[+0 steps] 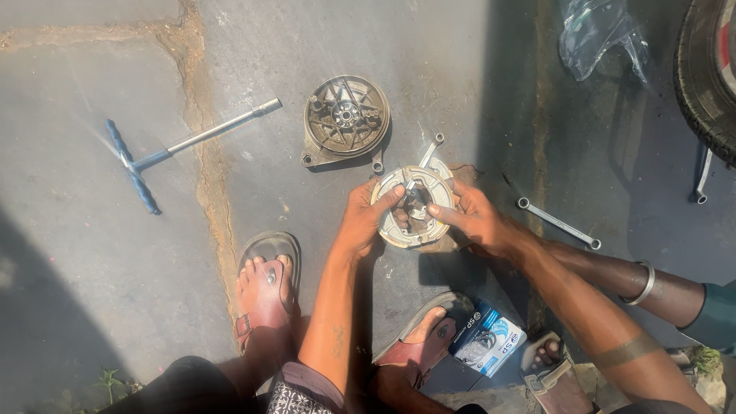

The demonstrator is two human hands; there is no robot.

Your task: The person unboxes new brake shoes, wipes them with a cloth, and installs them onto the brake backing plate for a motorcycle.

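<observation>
Down on the concrete floor (pixel 92 253), and a black tyre (pixel 709 73) edges in at top right. A blue-handled T-wrench (pixel 165 156) lies well off to the left. Beside the hands sits a round cast metal cover (pixel 345 119), ribbed face up. Centre stage, the round brake plate (pixel 414 207) rests on the floor: left hand (pixel 366 218) clamped on its left rim, right hand (pixel 471 218) gripping the right rim. A slim spanner (pixel 558 223) lies just right, a small blue box (pixel 488 340) sits between the sandalled feet.

round grey brake plate (pixel 415 208), flat on concrete
</observation>
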